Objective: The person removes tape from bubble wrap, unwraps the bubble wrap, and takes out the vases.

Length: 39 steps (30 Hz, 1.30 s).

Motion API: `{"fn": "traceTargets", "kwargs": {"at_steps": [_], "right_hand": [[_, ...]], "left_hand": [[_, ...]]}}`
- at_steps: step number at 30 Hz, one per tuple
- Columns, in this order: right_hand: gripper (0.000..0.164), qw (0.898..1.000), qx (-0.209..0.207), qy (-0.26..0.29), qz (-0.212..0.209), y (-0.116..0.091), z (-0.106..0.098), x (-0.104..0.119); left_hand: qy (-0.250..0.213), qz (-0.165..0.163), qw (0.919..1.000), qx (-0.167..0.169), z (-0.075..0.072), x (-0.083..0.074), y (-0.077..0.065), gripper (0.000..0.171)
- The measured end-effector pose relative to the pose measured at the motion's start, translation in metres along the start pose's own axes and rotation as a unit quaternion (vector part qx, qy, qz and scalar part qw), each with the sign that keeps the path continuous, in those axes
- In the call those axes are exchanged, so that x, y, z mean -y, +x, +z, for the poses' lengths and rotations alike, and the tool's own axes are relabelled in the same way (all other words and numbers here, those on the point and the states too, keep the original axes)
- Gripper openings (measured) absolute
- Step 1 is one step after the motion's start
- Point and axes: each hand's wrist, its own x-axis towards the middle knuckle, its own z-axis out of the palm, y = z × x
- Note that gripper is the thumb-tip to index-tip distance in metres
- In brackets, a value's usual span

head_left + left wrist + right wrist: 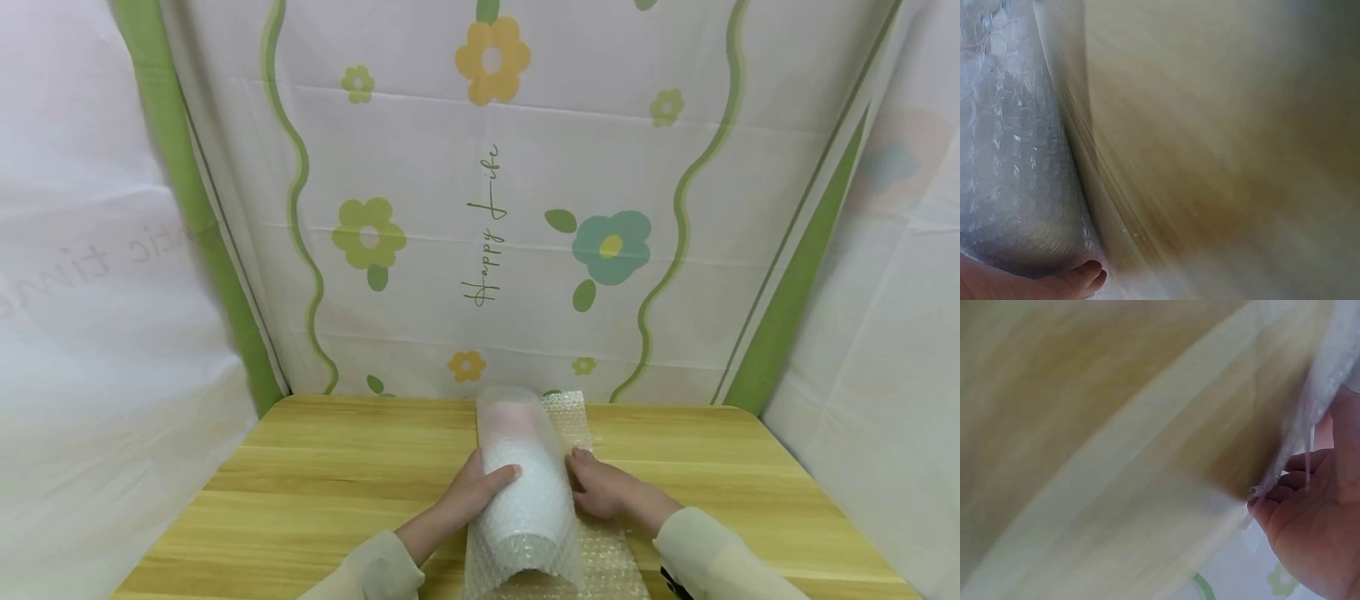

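Observation:
A white, rounded, bottle-like object (525, 483), pinkish toward its far end, lies rolled in clear bubble wrap (611, 554) on the table. The wrap blurs it, and its kind cannot be told. My left hand (474, 492) grips the roll from the left, thumb over the top; in the left wrist view the fingertips (1088, 275) lie against the bubbled surface (1016, 150). At the roll's right side, my right hand (603, 487) holds the wrap's edge. The right wrist view has its fingers (1300, 478) curled at the edge of the film (1297, 434).
The wood-grain table (337, 483) extends to both sides of the roll. Behind it hangs a white cloth (420, 167) with flowers and lettering, and further white cloth walls (97, 333) close in the left and right. Loose wrap lies flat under and right of the roll.

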Motion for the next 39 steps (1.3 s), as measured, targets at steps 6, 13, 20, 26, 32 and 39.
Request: {"fn": "traceTargets", "kwargs": {"at_steps": [6, 13, 20, 26, 32, 39], "right_hand": [[0.058, 0.999, 0.009, -0.038, -0.005, -0.0036, 0.0022, 0.0047], [0.058, 0.998, 0.009, -0.069, -0.007, -0.0038, 0.0042, 0.0067], [0.06, 0.997, 0.011, -0.077, -0.005, -0.004, 0.0067, 0.0043], [0.059, 0.995, 0.01, -0.094, -0.006, -0.0015, 0.0099, 0.0019], [0.057, 0.995, 0.008, -0.098, -0.014, -0.0012, 0.0082, 0.0029], [0.054, 0.992, 0.015, -0.119, -0.025, -0.0015, 0.009, 0.0025]], "left_hand": [[0.001, 0.0, 1.0, 0.002, 0.0006, -0.0012, -0.0001, 0.089], [0.004, -0.008, 1.0, -0.002, 0.0015, -0.0002, 0.0001, 0.092], [0.018, -0.019, 0.9997, -0.002, -0.0005, 0.0001, 0.0009, 0.094], [0.023, -0.019, 0.9995, 0.009, -0.0051, -0.0031, 0.0005, 0.091], [0.028, -0.022, 0.9994, 0.006, -0.0051, -0.0047, 0.0008, 0.092], [0.031, -0.019, 0.9994, 0.0, -0.003, -0.0074, 0.0006, 0.093]]}}
